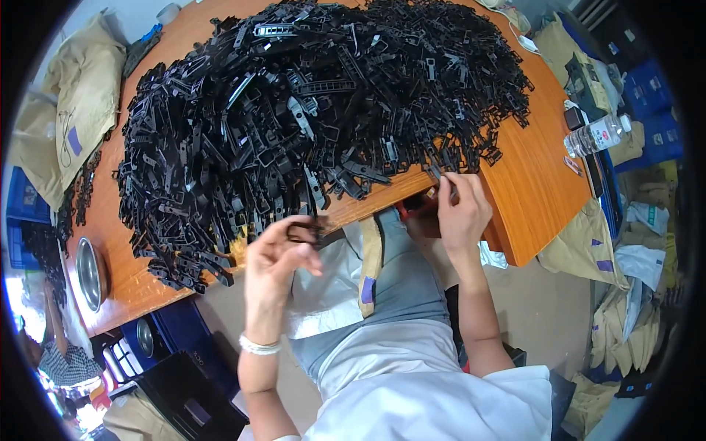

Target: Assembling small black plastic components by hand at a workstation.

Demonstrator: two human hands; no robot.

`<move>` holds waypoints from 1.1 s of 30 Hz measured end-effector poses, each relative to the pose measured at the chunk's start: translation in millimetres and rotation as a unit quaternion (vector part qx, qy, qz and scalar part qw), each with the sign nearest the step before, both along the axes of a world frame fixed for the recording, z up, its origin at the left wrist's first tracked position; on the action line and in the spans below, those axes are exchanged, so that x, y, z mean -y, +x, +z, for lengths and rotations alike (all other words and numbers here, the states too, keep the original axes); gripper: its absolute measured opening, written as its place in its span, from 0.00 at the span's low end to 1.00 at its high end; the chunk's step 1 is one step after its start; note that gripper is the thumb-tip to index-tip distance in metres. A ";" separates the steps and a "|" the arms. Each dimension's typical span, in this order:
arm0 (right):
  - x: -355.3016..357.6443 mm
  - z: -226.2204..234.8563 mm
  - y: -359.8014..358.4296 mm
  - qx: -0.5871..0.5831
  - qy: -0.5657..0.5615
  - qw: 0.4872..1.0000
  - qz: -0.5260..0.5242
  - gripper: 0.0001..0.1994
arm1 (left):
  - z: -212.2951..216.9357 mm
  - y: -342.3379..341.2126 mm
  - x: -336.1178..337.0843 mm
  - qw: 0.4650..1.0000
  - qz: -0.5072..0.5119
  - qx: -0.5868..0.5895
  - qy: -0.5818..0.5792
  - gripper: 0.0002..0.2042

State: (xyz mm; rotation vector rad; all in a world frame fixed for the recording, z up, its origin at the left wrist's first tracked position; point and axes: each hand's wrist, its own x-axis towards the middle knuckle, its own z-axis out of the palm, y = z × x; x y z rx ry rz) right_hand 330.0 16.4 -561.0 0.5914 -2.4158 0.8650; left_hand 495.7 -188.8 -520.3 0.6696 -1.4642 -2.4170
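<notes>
The left hand (276, 253) has its grip closed on a small black plastic part (303, 234), pinched between thumb and fingertips just in front of the bench edge. A pale bracelet (259, 345) sits on this wrist. The right hand (462, 209) is at the bench edge, and its fingers are together on another black plastic piece (439, 173) at the border of the heap; how firmly it holds I cannot tell.

Both hands are just below the big heap of black plastic parts (316, 117), which covers most of the orange wooden bench (540, 187). Between the arms, under the bench edge, hangs an open brown sack with a pale lining (353, 272), and it carries a small purple square label (368, 290).

On the right part of the bench lies a clear plastic bottle (597, 134) on its side, with a red and white label. Below the right corner there are brown paper sacks (577, 246) with purple labels. At far left another brown sack (70, 110) also has a purple square. A metal bowl (90, 273) rests on the left end of the bench, and blue crates (654, 110) stand at the far right.
</notes>
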 end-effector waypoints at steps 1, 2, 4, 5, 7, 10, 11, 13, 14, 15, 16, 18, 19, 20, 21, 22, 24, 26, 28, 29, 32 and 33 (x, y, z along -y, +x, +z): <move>0.7 6.3 3.9 0.015 -0.050 0.998 0.023 0.04 | -8.3 -1.3 -7.9 0.999 -0.003 -0.021 0.036 0.19; -2.3 11.4 5.3 -0.001 -0.072 0.995 0.062 0.04 | -16.7 -3.6 -13.3 0.996 -0.006 -0.044 0.073 0.19; 0.2 30.8 26.1 0.142 -0.162 0.966 0.143 0.05 | -30.4 -8.3 -21.9 0.996 -0.026 -0.077 0.042 0.19; 3.4 39.7 36.2 0.195 -0.186 0.944 0.190 0.06 | -27.8 -12.5 -30.6 0.995 -0.020 -0.082 0.053 0.19; 12.7 51.6 48.2 0.204 -0.164 0.926 0.273 0.06 | -28.6 -13.5 -35.6 0.993 -0.043 -0.100 0.036 0.19; 24.4 47.5 52.4 0.180 -0.155 0.916 0.325 0.06 | -17.8 -13.5 -42.1 0.996 -0.042 -0.082 -0.015 0.18; 27.5 44.9 53.0 0.163 -0.158 0.912 0.342 0.06 | -21.5 -11.5 -41.7 0.995 -0.046 -0.084 -0.034 0.19; 29.5 45.5 54.7 0.160 -0.158 0.912 0.342 0.07 | -25.0 -9.0 -39.7 0.994 -0.039 -0.095 0.025 0.19; 28.6 46.4 55.0 0.156 -0.156 0.915 0.337 0.07 | -25.4 -9.2 -39.6 0.990 -0.037 -0.107 0.087 0.19; 28.1 46.6 53.4 0.158 -0.154 0.914 0.340 0.07 | -22.4 -11.1 -38.1 0.976 -0.062 -0.124 0.171 0.19; 27.9 46.4 49.8 0.141 -0.150 0.909 0.363 0.07 | -20.7 -10.3 -35.5 0.976 -0.058 -0.123 0.171 0.19; 26.4 47.9 43.4 0.127 -0.144 0.901 0.388 0.07 | -17.3 -7.6 -31.2 0.941 -0.139 -0.107 0.291 0.18; 25.9 48.8 40.9 0.110 -0.116 0.892 0.423 0.08 | -16.3 -8.9 -33.2 0.939 -0.141 -0.093 0.298 0.18; 26.5 50.1 39.3 0.089 -0.087 0.881 0.456 0.09 | -15.5 -8.8 -32.5 0.939 -0.139 -0.095 0.299 0.18; 27.6 51.1 38.3 0.090 -0.085 0.880 0.459 0.09 | -14.9 -8.3 -31.7 0.937 -0.149 -0.063 0.311 0.17; 28.6 52.1 37.5 0.052 -0.060 0.875 0.478 0.10 | -13.9 -7.7 -31.3 0.933 -0.160 -0.031 0.322 0.17; 31.4 51.2 36.6 0.017 -0.036 0.866 0.499 0.11 | -13.4 -7.8 -32.5 0.937 -0.162 -0.020 0.308 0.16; 33.1 50.2 36.9 0.004 -0.019 0.862 0.506 0.12 | -16.1 -5.8 -34.3 0.937 -0.154 0.002 0.312 0.16; 36.1 46.3 38.0 0.018 -0.023 0.861 0.507 0.11 | -20.4 -4.3 -34.4 0.933 -0.145 -0.006 0.329 0.15; 37.7 44.9 38.0 0.031 -0.027 0.861 0.507 0.11 | -20.4 -4.6 -33.7 0.928 -0.137 -0.014 0.346 0.15; 28.2 51.8 39.1 0.161 -0.084 0.828 0.531 0.10 | -11.7 -7.7 -31.9 0.928 -0.136 0.027 0.346 0.14; 26.7 50.4 38.6 0.160 -0.083 0.828 0.531 0.10 | -13.9 -7.5 -32.8 0.928 -0.137 0.026 0.346 0.14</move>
